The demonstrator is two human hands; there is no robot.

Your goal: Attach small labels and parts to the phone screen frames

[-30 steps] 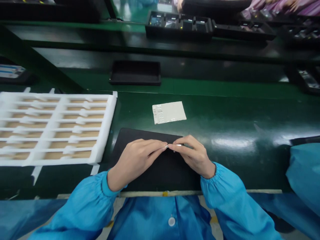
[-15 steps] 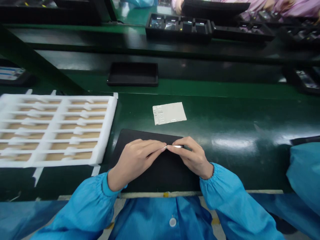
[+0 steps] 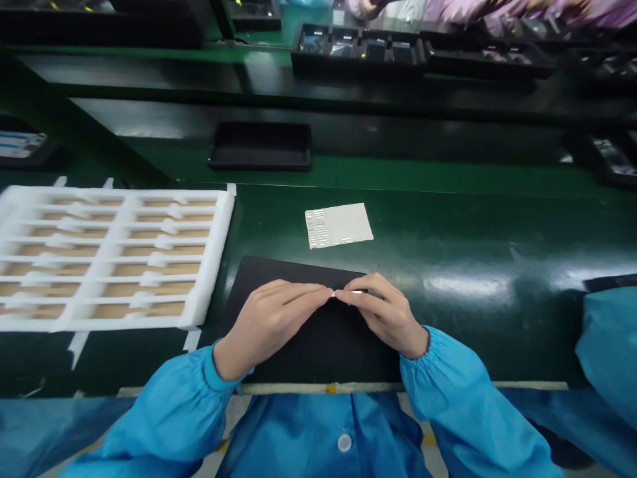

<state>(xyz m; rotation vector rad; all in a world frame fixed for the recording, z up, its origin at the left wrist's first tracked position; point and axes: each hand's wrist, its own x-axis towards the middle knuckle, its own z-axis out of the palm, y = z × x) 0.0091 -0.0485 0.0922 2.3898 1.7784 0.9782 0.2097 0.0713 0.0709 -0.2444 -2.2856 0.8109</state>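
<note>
Above a black mat (image 3: 313, 348), my left hand (image 3: 279, 312) and my right hand (image 3: 385, 309) meet with their fingertips almost touching. The fingers of both hands are closed on a small, thin white piece (image 3: 357, 291). Only slivers of it show, at the left fingertips and under the right fingers, so its kind cannot be made out. Just beyond the mat lies a pale sheet (image 3: 343, 224) with rows of small strips along its left side.
To the left is a white foam tray (image 3: 212, 265) with slots. A shallow black tray (image 3: 259, 147) sits at the back. Divided black trays (image 3: 358, 65) stand on the raised shelf, with a co-worker's pink sleeves behind. A blue sleeve (image 3: 610, 332) shows at the right edge.
My hands hold nearly the same pose, with the fingertips still together on the white piece. Across the shelf, a dark tray near the co-worker's hands has moved out of its former place.
</note>
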